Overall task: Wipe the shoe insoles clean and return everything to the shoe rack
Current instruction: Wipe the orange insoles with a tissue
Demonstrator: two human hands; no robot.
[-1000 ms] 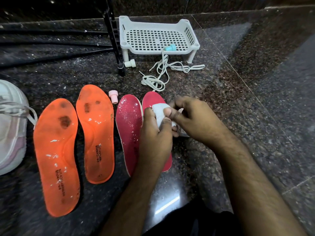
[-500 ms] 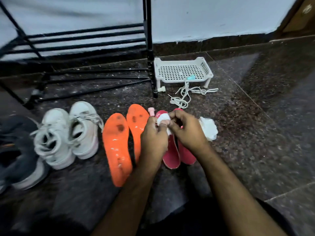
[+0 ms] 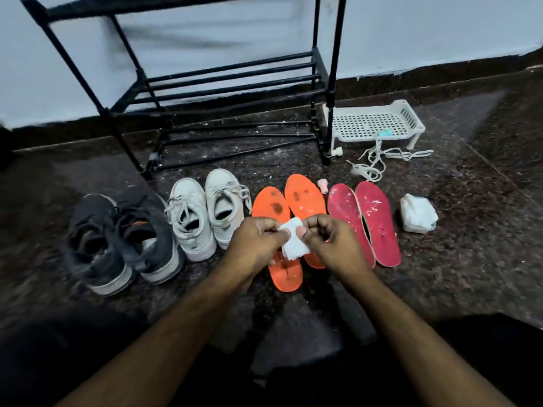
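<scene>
Two orange insoles [image 3: 269,205] with dark stains lie on the dark floor, partly hidden by my hands. To their right lie two red insoles [image 3: 376,218] flecked with white dirt. My left hand [image 3: 255,242] and my right hand [image 3: 329,239] pinch a small white wipe [image 3: 292,243] between them, held above the orange insoles. A pack of white wipes [image 3: 417,212] sits right of the red insoles. The black shoe rack [image 3: 229,83] stands against the wall behind.
A pair of white sneakers [image 3: 205,210] and a pair of dark sneakers [image 3: 117,239] stand left of the insoles. A white plastic tray [image 3: 373,121], loose white laces [image 3: 379,160] and a small pink cap [image 3: 322,185] lie near the rack's right leg.
The view has pulled back and tilted up, showing the rack and all the shoes. My hands have shifted left from over the red insoles to over the orange ones, still holding the wipe.
</scene>
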